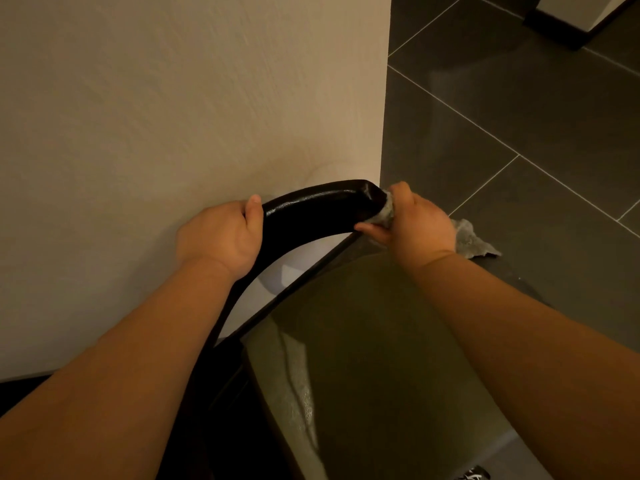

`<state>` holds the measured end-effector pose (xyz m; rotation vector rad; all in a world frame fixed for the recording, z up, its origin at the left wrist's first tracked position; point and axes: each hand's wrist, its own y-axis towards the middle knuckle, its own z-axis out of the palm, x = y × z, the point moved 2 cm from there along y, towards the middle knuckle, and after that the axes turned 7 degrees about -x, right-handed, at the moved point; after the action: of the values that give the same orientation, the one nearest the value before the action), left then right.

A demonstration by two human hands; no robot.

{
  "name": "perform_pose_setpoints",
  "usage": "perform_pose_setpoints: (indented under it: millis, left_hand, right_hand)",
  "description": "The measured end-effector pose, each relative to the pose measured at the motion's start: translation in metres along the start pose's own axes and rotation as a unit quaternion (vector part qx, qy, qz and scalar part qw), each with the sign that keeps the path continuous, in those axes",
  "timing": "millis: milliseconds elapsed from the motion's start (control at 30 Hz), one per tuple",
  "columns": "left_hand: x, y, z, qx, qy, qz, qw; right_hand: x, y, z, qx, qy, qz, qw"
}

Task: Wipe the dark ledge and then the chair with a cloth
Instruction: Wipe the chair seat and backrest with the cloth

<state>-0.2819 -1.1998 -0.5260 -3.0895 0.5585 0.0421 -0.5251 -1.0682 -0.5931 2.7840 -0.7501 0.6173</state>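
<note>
The cloth is soft and limp, so I hold it bunched in my right hand. My fingers curl round it and press it onto the near end of the glossy black top rail of the chair, and a loose tail hangs out behind my palm. The rail is stiff and looks slick, so my left hand wraps its other end, thumb over the top, to steady it.

The left hand's fingers are hidden behind the chair; the right hand covers most of the cloth.
</note>
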Motion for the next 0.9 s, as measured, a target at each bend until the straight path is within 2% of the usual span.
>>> perform_pose_setpoints:
  millis: [133,267,400,467,533,667,767,833,900]
  left_hand:
    - [-0.001,-0.001,0.000,-0.008,0.010,0.001,1.000]
    - [0.000,0.001,0.002,-0.017,0.003,0.001,1.000]
    - [-0.001,0.000,0.001,-0.008,0.002,-0.010,1.000]
    - [-0.004,0.000,-0.001,0.012,-0.012,-0.015,1.000]
    - [-0.019,0.003,-0.009,0.029,-0.041,0.012,0.999]
    - [-0.089,0.028,-0.019,0.061,-0.099,0.150,0.982]
    - [-0.138,0.041,-0.006,0.071,-0.049,0.196,0.977]
    - [-0.147,0.042,0.006,0.035,0.008,0.199,0.979]
    - [-0.143,0.040,0.009,0.020,0.011,0.203,0.979]
  right_hand:
    - [0.022,0.018,-0.011,0.053,0.006,-0.020,0.998]
    - [0.030,0.021,-0.017,0.041,0.061,-0.046,0.996]
    - [-0.007,0.004,-0.013,0.103,-0.039,-0.007,0.994]
    - [-0.020,0.000,-0.016,0.125,-0.062,-0.013,0.990]
    - [-0.026,-0.002,-0.016,0.150,-0.058,-0.036,0.986]
    - [-0.017,0.010,-0.016,0.150,-0.033,-0.019,0.988]
    - [-0.007,0.019,-0.011,0.140,-0.006,-0.037,0.989]
    - [-0.011,0.019,-0.010,0.131,-0.007,-0.027,0.991]
    - [-0.025,0.013,-0.008,0.131,-0.045,0.006,0.990]
